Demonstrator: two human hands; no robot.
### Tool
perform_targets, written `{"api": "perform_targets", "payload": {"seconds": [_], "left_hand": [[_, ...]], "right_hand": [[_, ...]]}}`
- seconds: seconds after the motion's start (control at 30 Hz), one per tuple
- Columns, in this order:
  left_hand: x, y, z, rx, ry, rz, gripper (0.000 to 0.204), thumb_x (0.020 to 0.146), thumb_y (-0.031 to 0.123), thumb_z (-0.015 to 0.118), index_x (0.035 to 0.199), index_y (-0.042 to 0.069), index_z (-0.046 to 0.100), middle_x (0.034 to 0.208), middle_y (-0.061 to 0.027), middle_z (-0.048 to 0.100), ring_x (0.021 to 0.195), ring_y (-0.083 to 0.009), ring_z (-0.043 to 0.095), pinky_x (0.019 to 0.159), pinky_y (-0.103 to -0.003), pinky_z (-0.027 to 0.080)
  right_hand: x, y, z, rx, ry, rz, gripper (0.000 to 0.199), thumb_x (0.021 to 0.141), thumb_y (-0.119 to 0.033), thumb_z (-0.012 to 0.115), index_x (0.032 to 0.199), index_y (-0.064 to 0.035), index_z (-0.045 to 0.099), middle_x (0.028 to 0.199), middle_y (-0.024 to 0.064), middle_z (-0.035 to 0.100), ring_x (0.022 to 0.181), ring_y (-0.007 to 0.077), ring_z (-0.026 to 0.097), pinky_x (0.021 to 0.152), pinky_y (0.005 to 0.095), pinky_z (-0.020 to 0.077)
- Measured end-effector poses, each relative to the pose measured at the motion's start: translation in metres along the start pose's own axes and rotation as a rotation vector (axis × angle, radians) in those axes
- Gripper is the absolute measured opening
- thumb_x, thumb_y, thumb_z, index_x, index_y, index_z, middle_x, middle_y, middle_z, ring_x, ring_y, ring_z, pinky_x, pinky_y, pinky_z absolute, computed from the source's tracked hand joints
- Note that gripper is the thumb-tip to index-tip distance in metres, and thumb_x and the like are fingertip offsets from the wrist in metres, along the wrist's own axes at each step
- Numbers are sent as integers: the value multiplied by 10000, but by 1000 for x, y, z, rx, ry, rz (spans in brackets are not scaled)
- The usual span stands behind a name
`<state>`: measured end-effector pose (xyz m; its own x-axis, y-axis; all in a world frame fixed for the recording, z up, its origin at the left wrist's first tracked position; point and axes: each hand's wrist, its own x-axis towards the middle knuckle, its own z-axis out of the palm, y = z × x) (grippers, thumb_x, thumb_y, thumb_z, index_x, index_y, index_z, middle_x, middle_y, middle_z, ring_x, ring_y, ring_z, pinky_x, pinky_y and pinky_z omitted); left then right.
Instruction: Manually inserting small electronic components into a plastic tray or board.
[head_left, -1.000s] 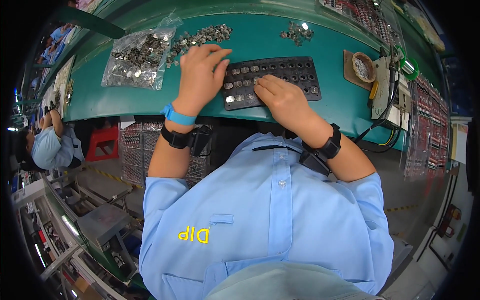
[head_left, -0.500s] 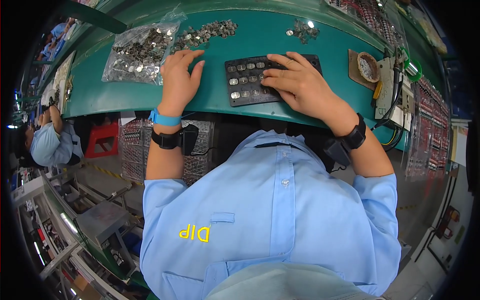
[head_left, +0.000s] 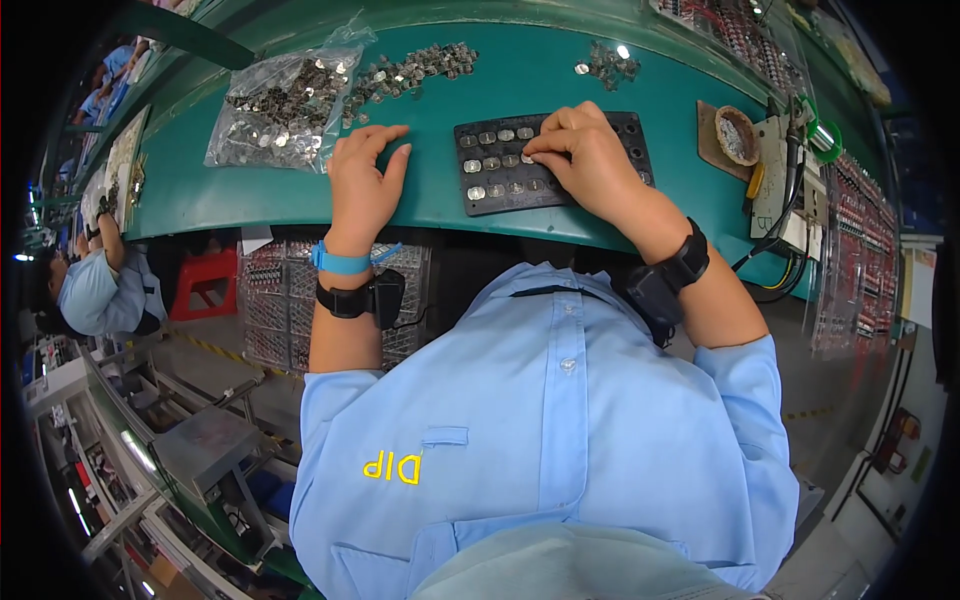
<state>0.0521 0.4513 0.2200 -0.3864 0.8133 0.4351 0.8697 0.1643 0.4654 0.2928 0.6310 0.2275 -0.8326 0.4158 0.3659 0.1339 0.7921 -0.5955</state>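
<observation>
The green table [head_left: 530, 75] spreads widest, and at its far left lies a clear plastic bag [head_left: 225, 148] well stocked with silver metal pieces [head_left: 270, 135]. Next comes the black tray [head_left: 520, 202], right of centre in front of the worker. Its left part looks done: three rows of seated pieces [head_left: 491, 163] run inward from that end. Toward the right end, open round cups [head_left: 629, 129] show, so filling appears unfinished there; slots between are covered and cannot be counted. The right hand [head_left: 592, 158] bends over the tray, thumb and forefinger drawn together at a middle-row piece [head_left: 527, 158]; whether they grip it cannot be told. The left hand [head_left: 366, 168] has thumb and fingers apart between bag and tray, nothing showing in it. A long loose heap [head_left: 425, 66] sits beside the bag, a smaller heap [head_left: 612, 67] beyond the tray
</observation>
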Motion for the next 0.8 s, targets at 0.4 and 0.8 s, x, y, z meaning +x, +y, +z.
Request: {"api": "perform_targets", "payload": {"seconds": [0.4,0.8], "left_hand": [[57,-18,16,-87,-94,-169,207,846,236,726,1004,105,754,836,-83,722,768,-274,701,680,-399,553],[68,3,28,34,-126,-238,184,822,250,757,933,103,750,796,-66,729,746,-243,711,675,-364,558]], "right_hand": [[23,-9,-37,-288,-163,-342,237,807,-174,731,1037,-134,770,1060,104,658,1035,293,573,844,403,478],[131,13,59,-250,-54,115,160,836,-189,698,983,-149,745,988,78,702,967,308,656,798,428,540]]}}
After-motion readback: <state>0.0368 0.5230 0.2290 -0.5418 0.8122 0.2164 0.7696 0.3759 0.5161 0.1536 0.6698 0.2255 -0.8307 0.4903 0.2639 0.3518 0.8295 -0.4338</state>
